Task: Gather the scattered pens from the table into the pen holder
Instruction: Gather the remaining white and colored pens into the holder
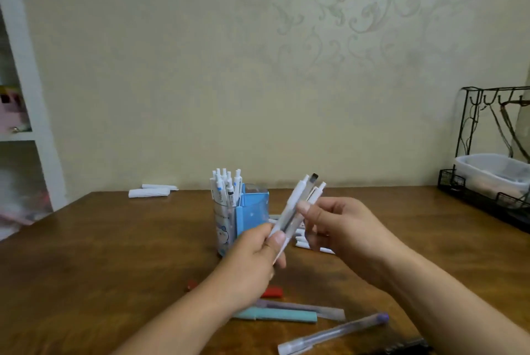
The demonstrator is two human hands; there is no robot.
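- Head view: both hands are raised above the tabletop (114, 254), just right of the holder (243, 220); between them they hold a small bundle of white pens (298, 208), tilted with the clicker ends up and to the right
- The left hand (258, 254) has its grip clamped on the lower end of the bundle, thumb in front; the right hand (341, 228) has its grip clamped on the upper part, thumb pressed on the foremost pen
- The holder is blue with a clear, printed front section; it stands upright at mid-tabletop, and a cluster of white pens (225, 187) stands in its left part with clickers up
- More white pens (312, 248) lie on the tabletop behind the right hand, partly hidden
- Near the front edge lie a teal pen (281, 315), a pale purple pen (304, 307) touching it, a clear pen (332, 333) to the right, and two red pieces (272, 292) under the left wrist; whether they are one pen I cannot tell
- A black wire rack (484, 182) with a white tub sits at the far right; white paper rolls (152, 191) lie at the back left
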